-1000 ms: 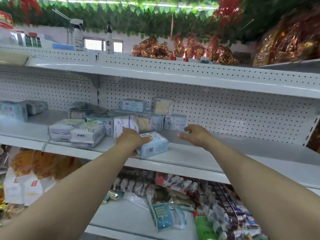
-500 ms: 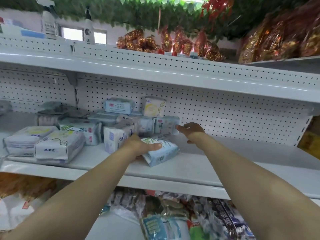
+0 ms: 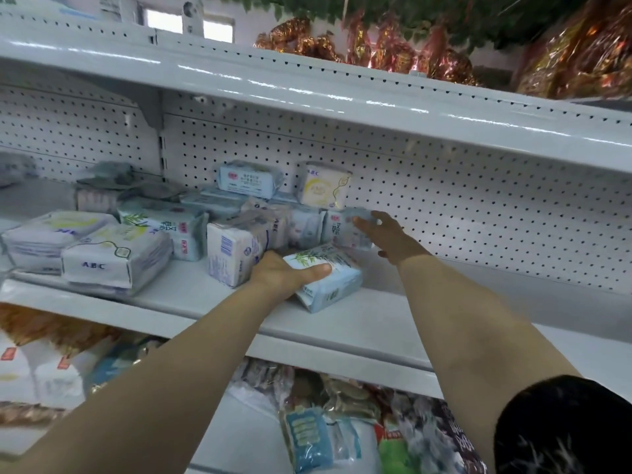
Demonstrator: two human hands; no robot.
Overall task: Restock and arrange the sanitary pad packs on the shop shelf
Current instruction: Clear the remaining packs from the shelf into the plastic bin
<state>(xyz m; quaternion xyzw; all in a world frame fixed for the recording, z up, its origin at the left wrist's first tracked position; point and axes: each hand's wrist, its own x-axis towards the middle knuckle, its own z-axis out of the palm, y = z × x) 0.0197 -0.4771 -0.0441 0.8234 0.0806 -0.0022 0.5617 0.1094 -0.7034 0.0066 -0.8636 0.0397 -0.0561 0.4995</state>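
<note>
Now, left hand [image 3: 285,276] grip curled round blue pad pack [image 3: 333,281] on shelf [image 3: 420,313], right hand [image 3: 391,238] grip spread.

left hand [image 3: 284,273]: bare
left forearm [image 3: 154,388]: uncovered down to the frame edge
right hand [image 3: 386,237]: bare
right forearm [image 3: 472,336]: uncovered up to the sleeve
sleeve [image 3: 561,425]: black fabric, right upper arm, faint pale streaky print

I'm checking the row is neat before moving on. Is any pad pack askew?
Yes. The light-blue leaf-print pack, gripped by the left hand, lies tilted and skewed to the shelf edge, out in front of the back-row packs. The right hand reaches open-fingered toward that row.
</note>
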